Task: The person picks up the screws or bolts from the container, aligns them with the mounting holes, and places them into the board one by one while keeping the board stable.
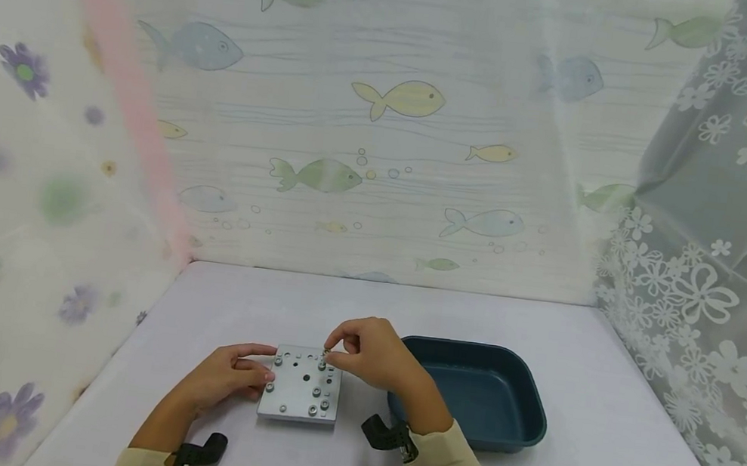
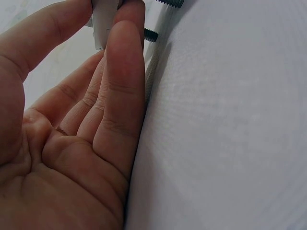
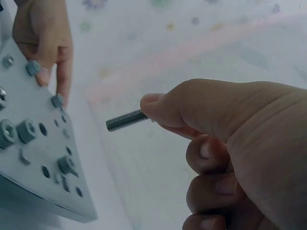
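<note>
A silver metal plate [image 1: 293, 398] with holes and several socket-head screws [image 3: 27, 130] standing in it sits on the table. My left hand [image 1: 221, 378] holds the plate at its left edge, thumb and fingers about the side. Threaded screw ends [image 2: 151, 35] stick out beneath the plate in the left wrist view. Over the plate's far right part, my right hand [image 1: 370, 354] pinches a loose screw [image 3: 125, 120] between thumb and forefinger. Its threaded shank points out, apart from the plate in the right wrist view; the fingers hide its head.
A dark blue-green tray [image 1: 481, 404] stands right of the plate, partly behind my right forearm. The white table [image 1: 251, 292] ends at a fish-patterned curtain [image 1: 402, 152] at the back. More curtains hang on both sides.
</note>
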The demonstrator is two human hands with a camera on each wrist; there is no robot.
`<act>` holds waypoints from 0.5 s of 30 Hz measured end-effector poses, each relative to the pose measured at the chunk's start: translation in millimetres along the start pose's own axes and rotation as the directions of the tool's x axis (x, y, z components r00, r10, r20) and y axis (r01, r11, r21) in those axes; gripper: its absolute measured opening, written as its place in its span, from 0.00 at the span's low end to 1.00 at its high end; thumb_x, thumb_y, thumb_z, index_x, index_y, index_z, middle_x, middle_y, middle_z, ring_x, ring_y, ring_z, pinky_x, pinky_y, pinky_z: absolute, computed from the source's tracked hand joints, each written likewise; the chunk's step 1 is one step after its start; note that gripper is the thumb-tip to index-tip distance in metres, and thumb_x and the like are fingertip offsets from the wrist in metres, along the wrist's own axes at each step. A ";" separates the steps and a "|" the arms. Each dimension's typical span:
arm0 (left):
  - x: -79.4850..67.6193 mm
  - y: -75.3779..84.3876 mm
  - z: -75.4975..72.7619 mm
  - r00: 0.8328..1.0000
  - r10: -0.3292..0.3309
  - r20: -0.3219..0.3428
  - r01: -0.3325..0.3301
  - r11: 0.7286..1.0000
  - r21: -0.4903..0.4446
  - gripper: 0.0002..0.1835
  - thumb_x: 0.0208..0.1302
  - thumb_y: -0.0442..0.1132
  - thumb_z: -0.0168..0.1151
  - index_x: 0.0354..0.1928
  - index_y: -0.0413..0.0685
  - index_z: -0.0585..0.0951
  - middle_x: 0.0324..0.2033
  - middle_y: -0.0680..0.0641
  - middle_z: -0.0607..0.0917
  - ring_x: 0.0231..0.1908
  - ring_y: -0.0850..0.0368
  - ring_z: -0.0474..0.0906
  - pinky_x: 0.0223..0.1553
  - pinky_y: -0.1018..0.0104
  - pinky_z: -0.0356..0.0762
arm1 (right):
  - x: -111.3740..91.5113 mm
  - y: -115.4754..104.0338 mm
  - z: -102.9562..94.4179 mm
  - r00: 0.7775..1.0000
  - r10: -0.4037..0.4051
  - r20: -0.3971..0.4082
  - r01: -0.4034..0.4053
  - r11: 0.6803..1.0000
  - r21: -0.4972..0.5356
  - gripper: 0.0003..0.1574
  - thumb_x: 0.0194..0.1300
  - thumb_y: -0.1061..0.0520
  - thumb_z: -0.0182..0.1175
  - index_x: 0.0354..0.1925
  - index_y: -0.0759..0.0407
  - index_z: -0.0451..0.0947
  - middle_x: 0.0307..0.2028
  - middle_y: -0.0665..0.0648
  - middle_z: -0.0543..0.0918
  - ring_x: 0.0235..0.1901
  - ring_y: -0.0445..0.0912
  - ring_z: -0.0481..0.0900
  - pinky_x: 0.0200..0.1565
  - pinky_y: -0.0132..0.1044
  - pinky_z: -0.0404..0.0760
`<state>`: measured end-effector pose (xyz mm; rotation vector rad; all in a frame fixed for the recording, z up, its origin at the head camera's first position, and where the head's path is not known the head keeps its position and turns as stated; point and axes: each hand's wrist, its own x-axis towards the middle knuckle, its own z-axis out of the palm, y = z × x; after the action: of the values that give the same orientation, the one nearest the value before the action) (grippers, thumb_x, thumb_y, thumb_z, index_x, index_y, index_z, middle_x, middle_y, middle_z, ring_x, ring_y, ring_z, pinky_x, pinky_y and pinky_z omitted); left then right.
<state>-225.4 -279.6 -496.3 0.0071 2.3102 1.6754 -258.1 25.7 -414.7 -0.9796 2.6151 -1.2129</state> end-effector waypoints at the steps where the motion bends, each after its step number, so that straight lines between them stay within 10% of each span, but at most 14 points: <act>1: 0.2 -0.2 -0.4 1.000 -0.002 -0.002 0.002 1.000 0.002 0.39 0.62 0.45 0.76 0.72 0.42 0.73 0.43 0.44 0.92 0.35 0.51 0.86 0.38 0.62 0.87 | 1.1 -0.1 3.1 1.000 0.002 0.003 -0.002 1.000 -0.002 0.04 0.66 0.50 0.73 0.39 0.43 0.88 0.15 0.45 0.64 0.16 0.38 0.60 0.23 0.30 0.61; 15: 1.3 -1.7 -1.1 1.000 -0.009 -0.001 0.009 1.000 -0.011 0.39 0.61 0.46 0.77 0.72 0.42 0.73 0.43 0.44 0.92 0.36 0.51 0.87 0.38 0.62 0.87 | 8.1 -6.3 39.1 0.990 0.144 -0.007 -0.144 0.989 -0.033 0.02 0.65 0.50 0.73 0.37 0.42 0.88 0.16 0.44 0.67 0.17 0.38 0.64 0.21 0.30 0.62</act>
<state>-226.7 -280.9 -497.8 -0.0063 2.2990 1.6843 -248.0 -7.6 -435.3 -0.7775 2.6650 -1.1434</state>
